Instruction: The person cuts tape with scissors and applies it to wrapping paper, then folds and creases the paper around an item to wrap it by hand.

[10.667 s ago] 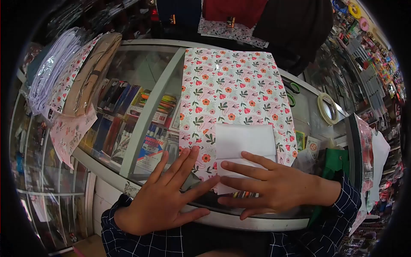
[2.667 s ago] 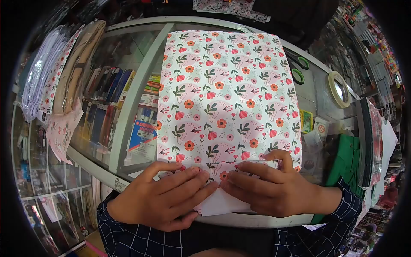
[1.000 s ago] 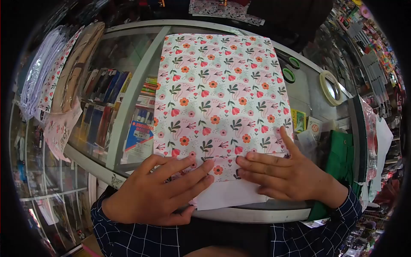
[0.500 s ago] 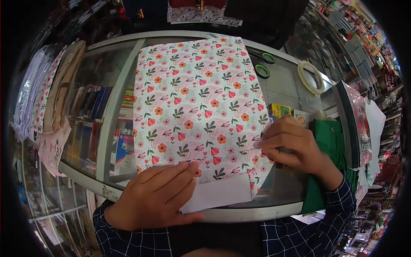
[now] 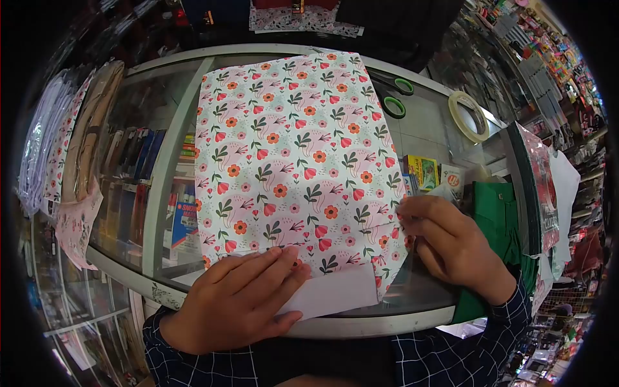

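Observation:
A sheet of floral wrapping paper [image 5: 296, 155], printed with red, pink and orange flowers, lies on the glass counter. Along its near edge a plain white folded strip [image 5: 338, 290] shows. My left hand [image 5: 235, 303] rests flat over the lower left of the paper, fingers stretched out and partly covering the strip. At the paper's right edge is my right hand [image 5: 454, 238], its thumb and fingers bent together in a pinch on the edge. The fingertips partly hide what is between them.
Beyond the paper's right side lie green-handled scissors [image 5: 394, 106] and a roll of tape [image 5: 469, 116]. Green fabric [image 5: 493, 213] sits right of my right hand. The glass counter [image 5: 425, 145] has a metal rim, with small boxes visible beneath. Plastic-wrapped goods [image 5: 58, 142] hang at left.
The paper has shifted slightly left. My right hand has moved a little down and right, from over the paper's margin to its edge. My left hand stays almost in place.

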### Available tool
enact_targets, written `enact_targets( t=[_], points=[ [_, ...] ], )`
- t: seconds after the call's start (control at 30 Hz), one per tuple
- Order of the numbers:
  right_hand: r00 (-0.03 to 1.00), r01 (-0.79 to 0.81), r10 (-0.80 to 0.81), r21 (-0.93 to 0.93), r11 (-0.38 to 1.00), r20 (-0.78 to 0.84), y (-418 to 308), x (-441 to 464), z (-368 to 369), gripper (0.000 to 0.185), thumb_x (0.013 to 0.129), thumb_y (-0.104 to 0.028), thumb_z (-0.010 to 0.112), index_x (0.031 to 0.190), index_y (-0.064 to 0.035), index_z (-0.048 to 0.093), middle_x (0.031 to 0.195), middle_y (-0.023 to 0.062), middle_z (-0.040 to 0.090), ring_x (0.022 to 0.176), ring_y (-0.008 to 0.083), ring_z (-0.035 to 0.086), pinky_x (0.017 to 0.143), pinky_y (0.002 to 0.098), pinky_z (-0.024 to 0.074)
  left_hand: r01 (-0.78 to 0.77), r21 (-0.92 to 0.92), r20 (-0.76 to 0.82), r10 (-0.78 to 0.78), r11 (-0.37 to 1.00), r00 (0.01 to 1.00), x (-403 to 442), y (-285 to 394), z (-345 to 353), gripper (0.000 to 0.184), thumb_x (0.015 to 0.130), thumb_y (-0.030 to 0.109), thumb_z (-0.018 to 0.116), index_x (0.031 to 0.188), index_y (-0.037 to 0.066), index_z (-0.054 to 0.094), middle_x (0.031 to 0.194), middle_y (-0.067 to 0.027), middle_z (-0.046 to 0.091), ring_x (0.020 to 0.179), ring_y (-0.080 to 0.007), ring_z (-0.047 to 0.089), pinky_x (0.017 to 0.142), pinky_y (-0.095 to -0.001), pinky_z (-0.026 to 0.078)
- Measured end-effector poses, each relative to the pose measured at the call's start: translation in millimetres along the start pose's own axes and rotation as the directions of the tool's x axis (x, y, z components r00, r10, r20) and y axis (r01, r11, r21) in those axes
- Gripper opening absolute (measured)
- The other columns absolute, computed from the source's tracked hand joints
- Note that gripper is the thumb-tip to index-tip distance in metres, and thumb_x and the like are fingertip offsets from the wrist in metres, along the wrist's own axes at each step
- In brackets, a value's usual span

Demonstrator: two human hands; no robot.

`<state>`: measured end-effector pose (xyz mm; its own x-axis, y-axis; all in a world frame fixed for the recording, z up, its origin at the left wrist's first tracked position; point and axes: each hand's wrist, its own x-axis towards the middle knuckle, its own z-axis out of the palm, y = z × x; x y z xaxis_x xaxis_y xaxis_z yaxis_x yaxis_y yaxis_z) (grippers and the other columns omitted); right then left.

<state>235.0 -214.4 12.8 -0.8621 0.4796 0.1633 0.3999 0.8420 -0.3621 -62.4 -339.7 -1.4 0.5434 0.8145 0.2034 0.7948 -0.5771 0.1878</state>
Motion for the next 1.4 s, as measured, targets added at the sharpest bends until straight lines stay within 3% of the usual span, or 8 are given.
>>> enact_targets(
  t=[0.2,0.3,0.47,0.8,0.9,1.07,1.27,1.4],
  points=[
    [0.993,-0.021,0.042,-0.189,0.982,0.107,-57,23,8,0.062,0.079,-0.048,0.069,0.133,-0.0207,0.058,0.147,0.0225,0.039,0.137,0.0458,0.034,0.107,0.0634,0.0269,0.017,-0.013,0.003,-0.017,1.000,1.000,4,1,0,0.049,0.074,0.034,0.074,0.118,0.013,0.066,0.136,-0.0044,0.057,0.108,-0.0203,0.057,0.085,-0.0347,0.048],
    [0.980,-0.039,0.092,-0.283,0.958,0.178,-50,24,14,0.062,0.081,-0.052,0.066,0.137,-0.0302,0.054,0.155,0.0230,0.027,0.143,0.0464,0.022,0.108,0.0697,0.0154,0.028,0.003,0.007,-0.028,1.000,1.000,4,4,2,0.049,0.074,0.035,0.074,0.118,0.014,0.065,0.137,-0.0025,0.057,0.110,-0.0203,0.054,0.085,-0.0340,0.046],
    [0.986,-0.139,0.163,-0.350,0.926,0.039,-33,11,16,0.032,0.090,-0.033,0.060,0.119,-0.0273,0.071,0.156,0.0242,0.025,0.146,0.0421,0.018,0.110,0.0690,0.0025,0.064,-0.044,-0.005,-0.065,0.997,0.998,4,5,3,0.047,0.075,0.035,0.074,0.117,0.015,0.065,0.136,-0.0020,0.058,0.108,-0.0206,0.054,0.085,-0.0335,0.046],
    [0.950,-0.300,0.308,-0.397,0.867,-0.045,-21,-3,1,0.033,0.093,-0.026,0.058,0.123,-0.0188,0.068,0.156,0.0212,0.025,0.146,0.0394,0.021,0.111,0.0679,0.0076,0.066,-0.061,-0.018,-0.067,0.996,0.998,3,6,4,0.050,0.075,0.033,0.074,0.119,0.014,0.064,0.138,-0.0030,0.056,0.108,-0.0206,0.055,0.085,-0.0341,0.045],
    [0.923,-0.385,0.364,-0.248,0.889,-0.127,-10,-3,-12,0.035,0.095,-0.021,0.054,0.127,-0.0138,0.065,0.157,0.0209,0.025,0.146,0.0403,0.021,0.112,0.0650,0.0063,0.062,-0.057,-0.031,-0.063,0.996,0.998,2,6,5,0.051,0.074,0.033,0.074,0.120,0.014,0.064,0.139,-0.0034,0.056,0.109,-0.0208,0.055,0.085,-0.0343,0.045],
    [0.997,-0.064,0.067,-0.081,0.995,0.031,-36,20,-15,0.060,0.091,-0.020,0.061,0.144,-0.0004,0.039,0.147,0.0197,0.041,0.140,0.0314,0.036,0.111,0.0517,0.0288,0.034,-0.019,-0.002,-0.034,0.999,0.999,4,6,2,0.046,0.084,0.036,0.065,0.120,0.009,0.062,0.139,-0.0074,0.054,0.110,-0.0195,0.056,0.089,-0.0322,0.044],
    [0.963,0.116,-0.107,-0.021,0.993,0.248,-45,27,36,0.073,0.094,-0.050,0.053,0.147,-0.0033,0.034,0.154,0.0134,0.033,0.144,0.0244,0.029,0.116,0.0519,0.0179,0.092,-0.106,0.085,-0.083,0.990,0.993,-4,12,-7,0.078,0.084,0.064,0.057,0.130,0.001,0.057,0.139,-0.0170,0.052,0.129,-0.0265,0.049,0.110,-0.0423,0.036],
    [0.949,0.127,-0.107,-0.049,0.991,0.296,-43,28,33,0.076,0.093,-0.054,0.053,0.148,-0.0062,0.034,0.154,0.0115,0.033,0.145,0.0233,0.026,0.117,0.0522,0.0137,0.224,-0.076,0.051,-0.221,0.972,0.974,-27,23,-11,0.076,0.083,0.066,0.058,0.126,0.003,0.061,0.132,-0.0126,0.058,0.128,-0.0271,0.052,0.111,-0.0432,0.035]
  ],
)
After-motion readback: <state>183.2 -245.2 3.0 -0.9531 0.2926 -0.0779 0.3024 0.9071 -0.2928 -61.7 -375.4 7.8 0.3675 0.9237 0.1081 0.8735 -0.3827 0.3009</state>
